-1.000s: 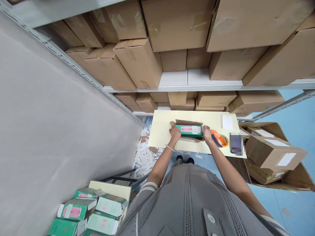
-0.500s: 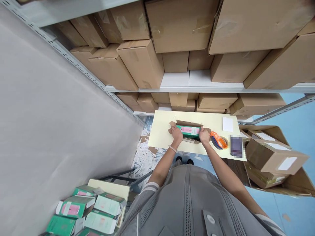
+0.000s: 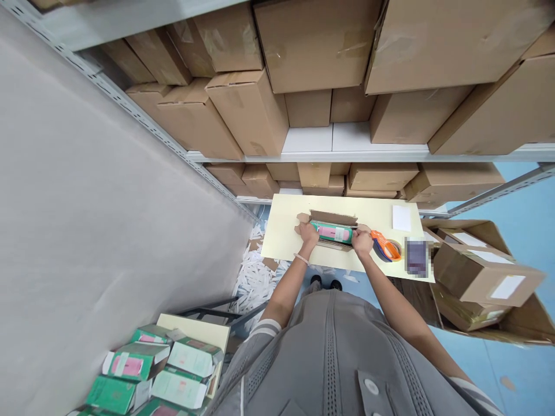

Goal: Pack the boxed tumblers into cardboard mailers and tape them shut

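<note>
On the pale yellow table (image 3: 284,231) lies an open cardboard box (image 3: 333,218) with its flaps spread. Inside it sits a green and pink product box (image 3: 336,232), printed side up. My left hand (image 3: 309,234) is closed at the left end of the cardboard box, fingers curled by the product box's end. At the opposite end my right hand (image 3: 362,242) has its fingers bent around the edge near the right flap. Some fingertips of both hands are hidden. Just right of my right hand lies an orange tape dispenser (image 3: 385,245).
A white paper slip (image 3: 401,218) and a blurred dark item (image 3: 417,257) lie on the table's right. Beyond stand shelves (image 3: 312,157) of cartons. A large carton (image 3: 533,323) holding boxes is at right; several green boxes (image 3: 110,394) lie lower left. Paper scraps (image 3: 255,283) litter the floor.
The product box sits slightly lower in the cardboard box. My right hand has shifted a little down and right, off the top of the product box's end; my left hand has moved slightly left.
</note>
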Motion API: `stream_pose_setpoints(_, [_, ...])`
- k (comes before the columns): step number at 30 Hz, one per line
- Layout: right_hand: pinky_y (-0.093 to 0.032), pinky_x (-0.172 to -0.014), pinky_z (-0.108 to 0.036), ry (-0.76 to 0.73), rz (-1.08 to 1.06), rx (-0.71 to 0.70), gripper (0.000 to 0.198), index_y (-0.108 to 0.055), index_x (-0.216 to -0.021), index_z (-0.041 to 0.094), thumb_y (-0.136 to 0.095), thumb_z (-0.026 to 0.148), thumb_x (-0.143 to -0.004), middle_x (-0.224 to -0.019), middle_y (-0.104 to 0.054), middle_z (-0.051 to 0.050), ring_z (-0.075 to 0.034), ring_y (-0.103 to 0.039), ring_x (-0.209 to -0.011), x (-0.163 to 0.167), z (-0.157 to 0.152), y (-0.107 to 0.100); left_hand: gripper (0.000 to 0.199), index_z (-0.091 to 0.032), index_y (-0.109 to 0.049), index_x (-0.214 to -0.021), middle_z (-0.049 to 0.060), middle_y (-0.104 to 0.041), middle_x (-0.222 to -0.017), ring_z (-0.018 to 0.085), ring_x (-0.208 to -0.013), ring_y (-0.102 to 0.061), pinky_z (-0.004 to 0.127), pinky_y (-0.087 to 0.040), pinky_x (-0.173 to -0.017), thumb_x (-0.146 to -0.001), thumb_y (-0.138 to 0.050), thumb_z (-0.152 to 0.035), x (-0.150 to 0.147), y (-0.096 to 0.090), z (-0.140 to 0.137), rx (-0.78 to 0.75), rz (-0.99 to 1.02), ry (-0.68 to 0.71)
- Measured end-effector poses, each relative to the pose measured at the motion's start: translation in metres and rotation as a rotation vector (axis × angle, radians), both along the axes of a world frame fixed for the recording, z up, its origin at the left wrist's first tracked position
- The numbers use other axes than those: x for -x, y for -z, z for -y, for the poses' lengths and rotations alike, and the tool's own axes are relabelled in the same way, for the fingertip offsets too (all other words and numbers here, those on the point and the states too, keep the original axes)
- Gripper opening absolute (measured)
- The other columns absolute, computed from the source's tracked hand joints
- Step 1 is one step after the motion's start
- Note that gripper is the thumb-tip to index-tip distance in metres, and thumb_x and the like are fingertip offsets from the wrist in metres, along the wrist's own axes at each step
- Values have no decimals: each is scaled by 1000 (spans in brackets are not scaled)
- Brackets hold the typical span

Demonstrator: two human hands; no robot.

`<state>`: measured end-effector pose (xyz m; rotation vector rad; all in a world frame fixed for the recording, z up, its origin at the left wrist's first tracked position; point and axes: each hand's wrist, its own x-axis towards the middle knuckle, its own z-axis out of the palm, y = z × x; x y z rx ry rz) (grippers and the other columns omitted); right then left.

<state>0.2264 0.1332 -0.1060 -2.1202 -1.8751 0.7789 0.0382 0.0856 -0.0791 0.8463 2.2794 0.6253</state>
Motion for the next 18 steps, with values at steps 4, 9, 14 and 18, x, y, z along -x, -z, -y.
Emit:
stream_pose_setpoints(4, [-52,-84,-41,-49,23,41,29,-77,-99,16,-51,27,-89,-97,-73,-17,-29,-69,-96,0,-4,2,19,-6,-69,-93,25,-58,-128,36,-129,-52,40,-42,-105,-75,-62,-3,-5,1,-3,15,32,46])
stream_pose_setpoints(9, [-51,-86,-42,-103,54,44,24,-76,-101,19,-63,21,-81,-103,-72,-16,-29,-68,-101,5,-4,0,12,-8,-69,-80,24,-63,-116,37,-122,-56,41,-45,-101,-73,-64,-2,-6,1,3,8,51,126])
stream_pose_setpoints(14, [-45,-93,-41,-212,101,-63,35,-73,-110,22,-53,13,-82,-118,-65,-15,-29,-57,-114,5,8,-2,21,-16,-71,-90,14,-64,-118,30,-123,-55,40,-44,-104,-76,-63,-5,-5,0,14,-58,32,166])
stream_pose_setpoints(18, [-40,-96,-41,-224,133,-254,38,-65,-119,17,-49,19,-84,-123,-58,-17,-30,-51,-116,-8,10,-5,38,-20,-70,-108,11,-59,-126,25,-125,-50,38,-36,-110,-82,-50,-1,1,-5,23,-115,-150,289])
